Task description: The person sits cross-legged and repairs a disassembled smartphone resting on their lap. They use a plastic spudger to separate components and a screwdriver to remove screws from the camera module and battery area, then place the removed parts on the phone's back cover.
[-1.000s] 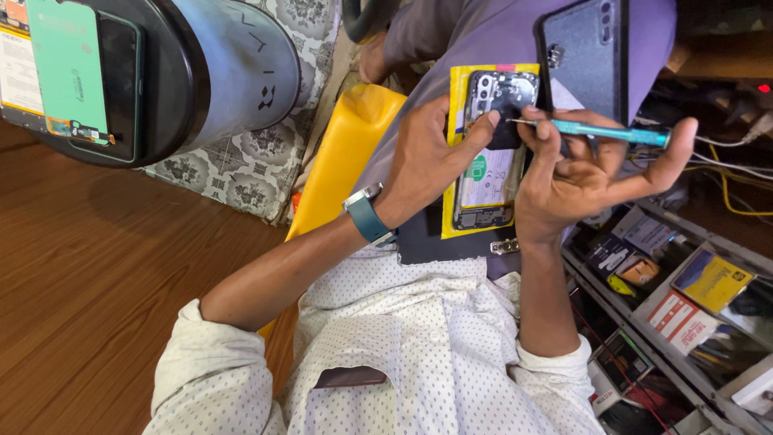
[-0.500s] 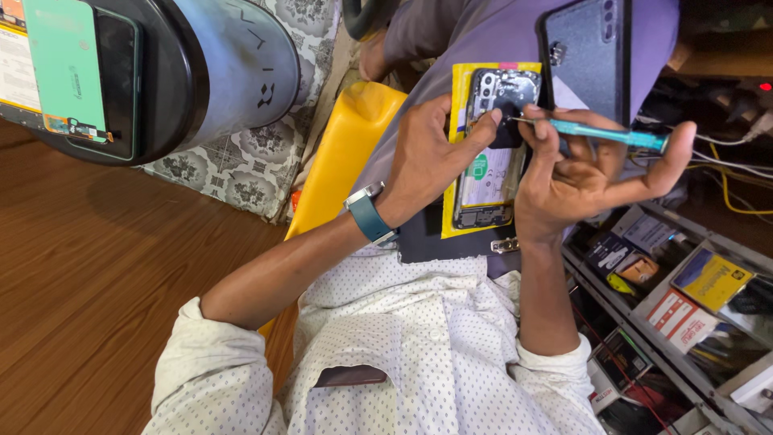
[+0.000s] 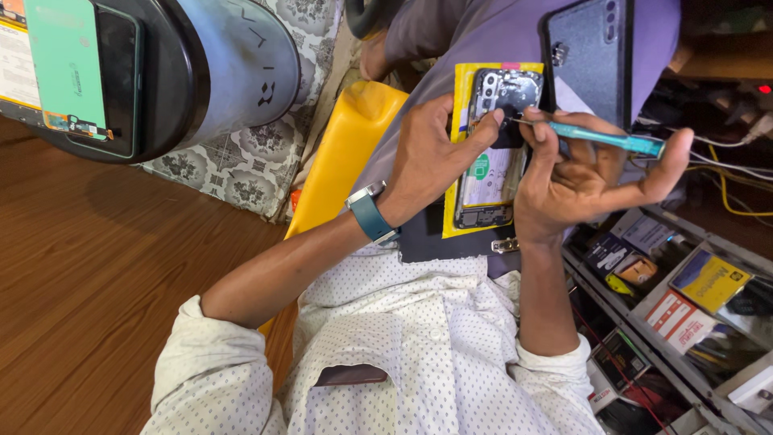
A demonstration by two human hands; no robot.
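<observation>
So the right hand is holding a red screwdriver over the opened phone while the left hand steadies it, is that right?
Not quite. The screwdriver is teal, not red, as the head view shows. The rest holds: the right hand grips it with its tip over the opened phone, and the left hand steadies the phone.

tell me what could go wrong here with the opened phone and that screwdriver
The teal screwdriver, held in the right hand, has its tip down in the opened phone; a slip might scratch the exposed parts. The phone lies on the person's lap rather than a bench, pinned only by the left hand, so it could shift. A loosened screw could drop toward the cluttered trays and be hard to find.
</observation>
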